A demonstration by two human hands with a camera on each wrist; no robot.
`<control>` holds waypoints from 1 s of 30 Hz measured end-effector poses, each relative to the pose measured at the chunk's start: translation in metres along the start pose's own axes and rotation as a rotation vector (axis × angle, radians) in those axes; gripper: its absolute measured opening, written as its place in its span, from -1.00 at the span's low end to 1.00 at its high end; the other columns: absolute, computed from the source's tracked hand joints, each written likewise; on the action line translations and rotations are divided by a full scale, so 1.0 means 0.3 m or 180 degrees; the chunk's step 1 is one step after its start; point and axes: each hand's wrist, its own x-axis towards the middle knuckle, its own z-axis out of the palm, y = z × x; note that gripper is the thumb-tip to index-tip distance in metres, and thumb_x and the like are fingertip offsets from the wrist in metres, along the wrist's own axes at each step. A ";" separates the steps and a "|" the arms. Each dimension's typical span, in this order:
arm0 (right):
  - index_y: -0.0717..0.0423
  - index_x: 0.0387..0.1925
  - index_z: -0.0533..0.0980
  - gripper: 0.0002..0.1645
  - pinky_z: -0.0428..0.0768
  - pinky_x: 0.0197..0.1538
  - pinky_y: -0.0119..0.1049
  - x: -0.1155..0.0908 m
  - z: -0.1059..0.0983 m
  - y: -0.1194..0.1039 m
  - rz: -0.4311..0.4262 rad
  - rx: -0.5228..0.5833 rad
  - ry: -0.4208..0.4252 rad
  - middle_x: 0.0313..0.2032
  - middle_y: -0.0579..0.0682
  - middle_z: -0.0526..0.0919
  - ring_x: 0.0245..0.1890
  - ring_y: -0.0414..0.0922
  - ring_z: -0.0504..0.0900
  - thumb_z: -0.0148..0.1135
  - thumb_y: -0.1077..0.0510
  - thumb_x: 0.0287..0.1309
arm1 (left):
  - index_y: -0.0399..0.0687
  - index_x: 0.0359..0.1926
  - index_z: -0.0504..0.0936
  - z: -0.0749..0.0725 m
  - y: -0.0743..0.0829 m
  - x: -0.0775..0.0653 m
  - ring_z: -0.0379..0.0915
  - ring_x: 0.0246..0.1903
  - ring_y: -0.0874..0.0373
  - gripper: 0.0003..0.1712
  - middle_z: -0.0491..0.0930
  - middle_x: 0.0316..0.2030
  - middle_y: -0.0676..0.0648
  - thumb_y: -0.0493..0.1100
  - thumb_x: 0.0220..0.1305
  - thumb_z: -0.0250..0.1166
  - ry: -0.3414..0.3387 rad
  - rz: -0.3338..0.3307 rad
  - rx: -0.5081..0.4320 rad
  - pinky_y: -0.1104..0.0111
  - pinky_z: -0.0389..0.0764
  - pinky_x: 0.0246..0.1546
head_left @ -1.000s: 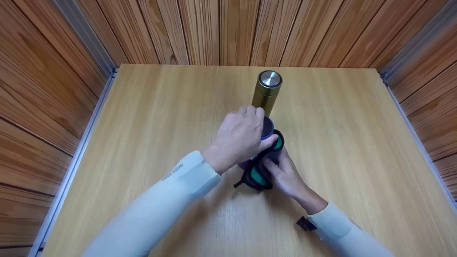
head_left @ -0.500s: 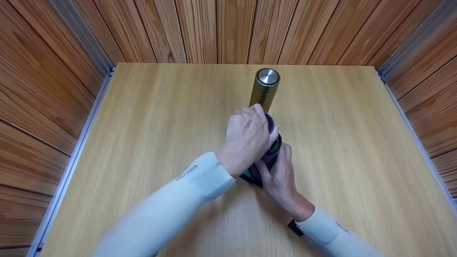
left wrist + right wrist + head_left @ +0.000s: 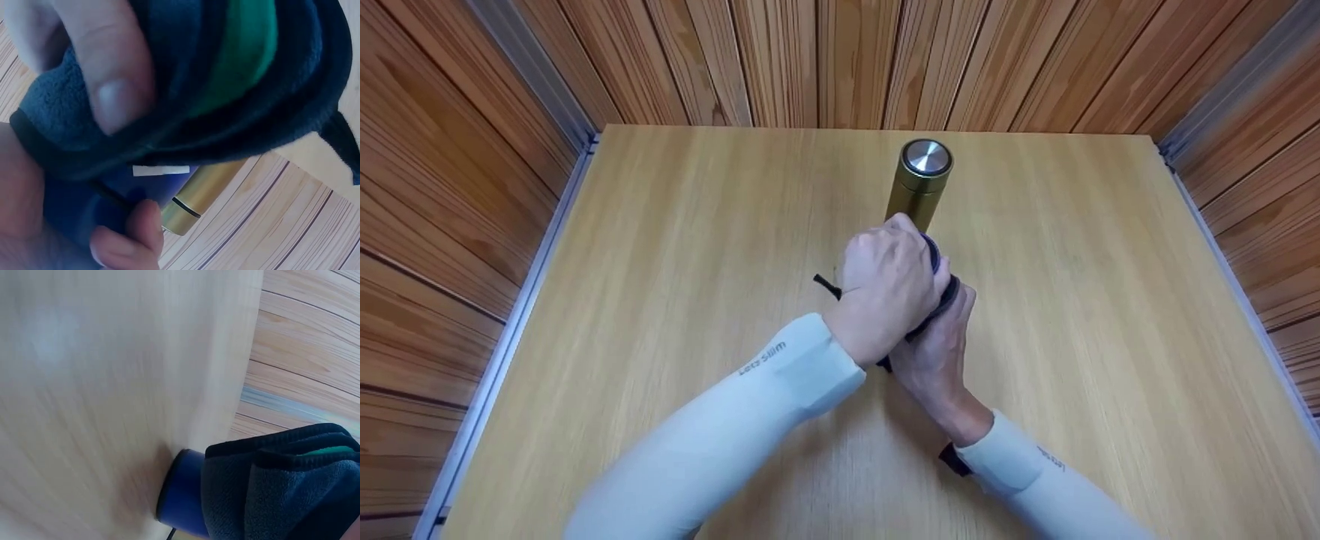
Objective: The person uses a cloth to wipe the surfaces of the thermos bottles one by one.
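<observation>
My left hand grips the upper end of a blue cylinder with a dark end and a thin black cord; its kind is not shown. My right hand holds a folded dark grey cloth, black at the edges with a green layer inside, pressing it round the cylinder's side. A thumb lies across the cloth in the left wrist view. A short black loop hangs off the cloth, left of the left hand. Most of the cylinder is hidden by hands and cloth in the head view.
A gold flask with a shiny steel-topped lid stands upright just behind the hands. All stand over a light wooden table, bordered by wood-plank walls and grey metal rails.
The cloth has been turned and wrapped closer around the cylinder by the right hand, its loop swinging to the left side. The left hand keeps its grip, shifting slightly to the right.
</observation>
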 end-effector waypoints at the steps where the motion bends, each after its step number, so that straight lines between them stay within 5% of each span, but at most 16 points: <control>1: 0.40 0.33 0.15 -0.09 0.36 -0.01 -0.16 0.003 0.000 0.001 -0.0013 -0.0021 -0.0039 0.04 0.27 0.35 -0.01 0.10 0.35 0.48 0.18 0.13 | -0.20 -0.19 0.55 -0.003 -0.001 0.000 0.52 -0.65 0.21 -0.27 0.53 -0.59 0.06 0.34 0.52 -0.24 -0.0025 0.0015 0.0005 0.44 0.49 -0.66; 8: 0.36 0.36 0.11 -0.12 0.40 0.02 -0.15 0.007 -0.021 0.020 -0.0107 -0.0083 -0.0278 0.07 0.27 0.31 0.01 0.09 0.38 0.44 0.25 0.19 | -0.20 -0.15 0.53 -0.022 -0.020 0.009 0.46 -0.68 0.18 -0.25 0.51 -0.57 0.03 0.38 0.49 -0.22 -0.0339 0.0180 -0.0177 0.41 0.46 -0.68; 16: 0.40 0.29 0.15 -0.25 0.45 0.25 -0.25 0.026 -0.040 0.065 -0.0223 0.0220 -0.0490 0.12 0.23 0.42 0.10 0.01 0.50 0.38 0.29 0.26 | -0.14 -0.22 0.52 -0.018 -0.043 0.020 0.44 -0.68 0.16 -0.29 0.49 -0.59 0.04 0.40 0.45 -0.17 -0.0377 0.0076 -0.0416 0.40 0.44 -0.69; 23: 0.40 0.30 0.17 -0.33 0.40 0.29 -0.35 0.012 -0.035 0.055 -0.0071 0.0427 -0.0267 0.13 0.22 0.42 0.13 -0.03 0.48 0.29 0.41 0.28 | -0.15 -0.22 0.52 -0.019 -0.036 0.019 0.41 -0.73 0.17 -0.25 0.48 -0.61 0.05 0.43 0.46 -0.20 -0.0363 0.0002 -0.0350 0.42 0.40 -0.74; 30: 0.39 0.32 0.12 -0.21 0.45 0.23 -0.26 0.015 0.012 -0.015 0.0182 0.0471 0.0068 0.17 0.26 0.30 0.13 0.00 0.47 0.37 0.30 0.24 | -0.15 -0.24 0.55 -0.017 -0.032 0.019 0.43 -0.71 0.17 -0.27 0.50 -0.59 0.04 0.40 0.46 -0.17 -0.0319 -0.0080 -0.0380 0.41 0.44 -0.72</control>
